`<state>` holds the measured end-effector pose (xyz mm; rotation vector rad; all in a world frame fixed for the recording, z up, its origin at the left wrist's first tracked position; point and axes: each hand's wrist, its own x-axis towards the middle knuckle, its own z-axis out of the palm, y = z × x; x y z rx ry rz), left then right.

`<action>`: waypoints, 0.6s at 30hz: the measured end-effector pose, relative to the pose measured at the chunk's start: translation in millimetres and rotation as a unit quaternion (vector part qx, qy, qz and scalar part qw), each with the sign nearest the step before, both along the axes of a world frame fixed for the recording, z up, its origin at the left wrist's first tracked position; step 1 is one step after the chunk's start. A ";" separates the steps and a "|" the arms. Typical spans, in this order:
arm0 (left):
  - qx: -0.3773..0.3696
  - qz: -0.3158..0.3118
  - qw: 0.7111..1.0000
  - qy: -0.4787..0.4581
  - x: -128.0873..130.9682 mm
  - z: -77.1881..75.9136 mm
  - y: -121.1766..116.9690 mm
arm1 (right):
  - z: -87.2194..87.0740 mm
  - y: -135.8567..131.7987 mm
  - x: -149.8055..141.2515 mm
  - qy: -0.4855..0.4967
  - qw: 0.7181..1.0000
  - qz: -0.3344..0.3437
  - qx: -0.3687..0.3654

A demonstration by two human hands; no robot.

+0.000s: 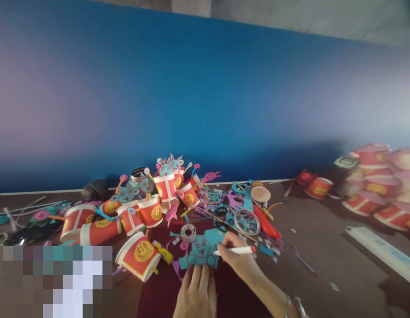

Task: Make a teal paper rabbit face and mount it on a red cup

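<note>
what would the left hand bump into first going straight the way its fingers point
The left hand already touches the blue paper. Past the drawn face, its left edge would probably meet the tape roll first, though depth is hard to judge.

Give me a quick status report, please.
Left hand on blue paper; right hand holding white marker beside drawn figure; tape roll, scraps close by.

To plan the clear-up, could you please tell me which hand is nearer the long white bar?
Right: the right hand is left of the bar; the left hand, on the blue paper, is farther left.
</note>
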<state>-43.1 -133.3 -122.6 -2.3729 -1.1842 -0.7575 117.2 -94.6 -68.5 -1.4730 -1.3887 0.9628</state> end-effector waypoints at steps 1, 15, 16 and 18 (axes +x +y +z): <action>-0.002 -0.001 1.000 0.001 0.0 -0.5 0.0 | -1.5 0.3 -0.6 -0.006 1.000 0.004 -0.002; 0.010 -0.023 1.000 0.016 -5.1 -1.3 3.4 | -4.7 3.6 -0.2 -0.052 0.998 0.013 0.016; 0.008 -0.022 1.000 0.017 -4.8 -1.4 2.8 | -4.3 4.3 0.3 -0.054 0.998 0.018 0.022; 0.005 -0.016 1.000 0.015 -4.1 -1.8 1.9 | -3.1 5.5 1.1 -0.056 0.998 0.028 0.029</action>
